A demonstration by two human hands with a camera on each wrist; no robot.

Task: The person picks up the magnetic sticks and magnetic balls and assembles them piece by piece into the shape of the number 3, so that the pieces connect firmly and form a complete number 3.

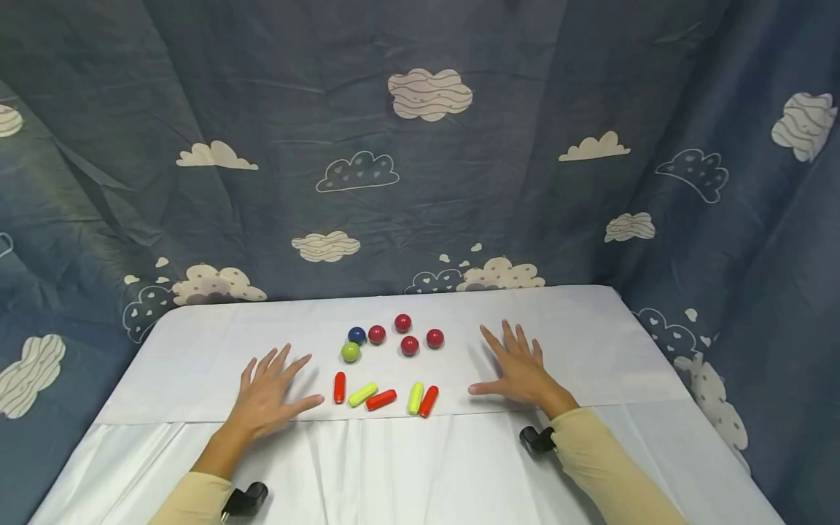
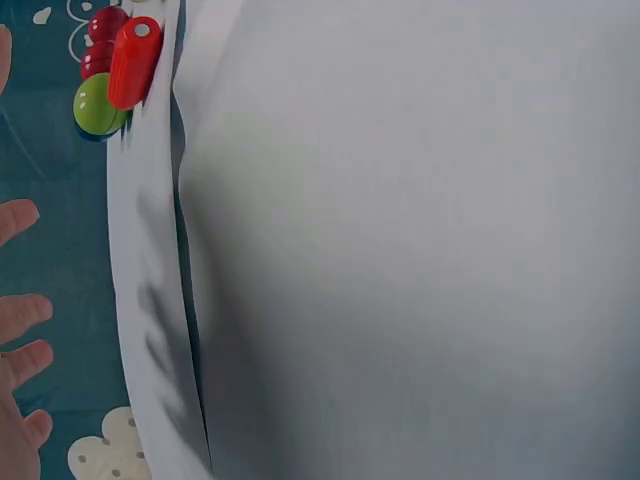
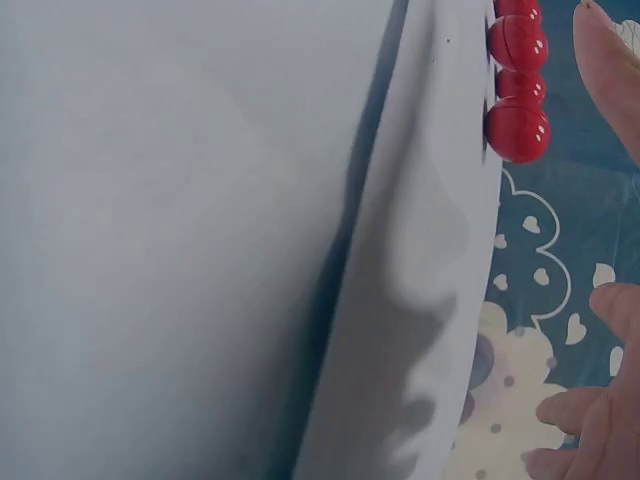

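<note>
My left hand (image 1: 265,397) is spread over the left of the white table, fingers extended and nothing in it. To its right lie a red cylinder (image 1: 339,388), a yellow cylinder (image 1: 363,394) and another red cylinder (image 1: 381,399). Farther right, a yellow cylinder (image 1: 415,398) sits beside a red cylinder (image 1: 429,402). Behind them are a green ball (image 1: 351,352), a dark blue ball (image 1: 356,335) and several red balls (image 1: 410,345). My right hand (image 1: 521,372) is also spread and holds nothing, right of the balls and cylinders. Its fingers (image 3: 570,410) show at the edge of the right wrist view.
White cloth (image 1: 394,467) covers the table, with a seam running across it in front of the cylinders. A dark blue curtain (image 1: 459,189) with cloud prints hangs behind and at both sides. Black wrist mounts (image 1: 246,499) stick out by both sleeves.
</note>
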